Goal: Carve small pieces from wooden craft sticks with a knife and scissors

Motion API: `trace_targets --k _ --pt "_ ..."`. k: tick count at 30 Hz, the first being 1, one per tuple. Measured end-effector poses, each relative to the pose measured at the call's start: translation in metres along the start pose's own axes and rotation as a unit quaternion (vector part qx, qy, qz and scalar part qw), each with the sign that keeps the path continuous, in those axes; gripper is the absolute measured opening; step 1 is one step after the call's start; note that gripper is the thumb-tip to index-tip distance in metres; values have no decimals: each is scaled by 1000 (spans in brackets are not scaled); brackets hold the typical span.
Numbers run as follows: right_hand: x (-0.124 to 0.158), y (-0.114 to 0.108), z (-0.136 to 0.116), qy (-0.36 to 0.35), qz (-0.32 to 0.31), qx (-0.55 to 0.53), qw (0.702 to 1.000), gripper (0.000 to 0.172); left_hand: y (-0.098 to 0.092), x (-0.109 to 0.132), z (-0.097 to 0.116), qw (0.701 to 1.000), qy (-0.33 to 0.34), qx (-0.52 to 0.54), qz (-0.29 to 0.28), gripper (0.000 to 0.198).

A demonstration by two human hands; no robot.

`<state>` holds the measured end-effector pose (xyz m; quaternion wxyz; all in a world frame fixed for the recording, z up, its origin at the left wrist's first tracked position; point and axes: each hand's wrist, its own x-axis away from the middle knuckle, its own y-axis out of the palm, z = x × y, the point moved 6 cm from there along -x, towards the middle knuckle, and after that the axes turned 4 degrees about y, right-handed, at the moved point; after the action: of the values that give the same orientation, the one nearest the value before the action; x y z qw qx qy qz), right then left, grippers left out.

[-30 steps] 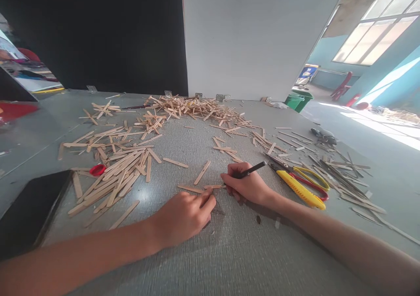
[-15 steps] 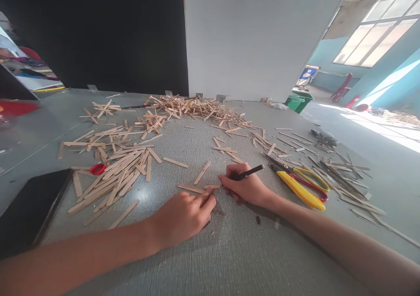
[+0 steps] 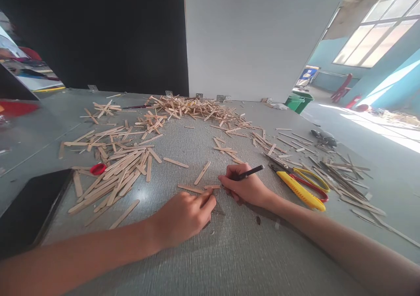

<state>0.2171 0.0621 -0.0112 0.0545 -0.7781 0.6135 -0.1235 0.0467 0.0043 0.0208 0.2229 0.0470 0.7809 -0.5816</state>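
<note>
My left hand (image 3: 184,215) is curled, its fingertips pressing the near end of a short wooden stick (image 3: 212,186) that lies flat on the grey table (image 3: 229,252). My right hand (image 3: 245,186) grips a thin black-handled tool (image 3: 251,171), and the tool's tip meets the stick's right end. Loose wooden sticks (image 3: 124,169) lie scattered in heaps to the left and at the back (image 3: 193,107).
A yellow utility knife (image 3: 300,190) and yellow-and-red scissors (image 3: 311,180) lie just right of my right hand. A red cap (image 3: 97,169) sits among the sticks at left. A black slab (image 3: 28,210) rests at the left edge. Dark thin strips (image 3: 341,175) litter the right side.
My right hand has crept a little to the left along the stick. My left hand has stayed in place.
</note>
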Motion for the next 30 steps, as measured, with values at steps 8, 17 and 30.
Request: trace_targets --k 8,17,30 --pt "1 0 -3 -12 0 4 1000 37 0 -1 0 1000 1 1 3 33" --pt "0 1 -6 -24 -1 5 1000 36 -1 -1 0 1000 3 0 5 32" --pt "-2 -1 -3 -18 3 12 1000 36 0 0 0 1000 0 -3 7 33"
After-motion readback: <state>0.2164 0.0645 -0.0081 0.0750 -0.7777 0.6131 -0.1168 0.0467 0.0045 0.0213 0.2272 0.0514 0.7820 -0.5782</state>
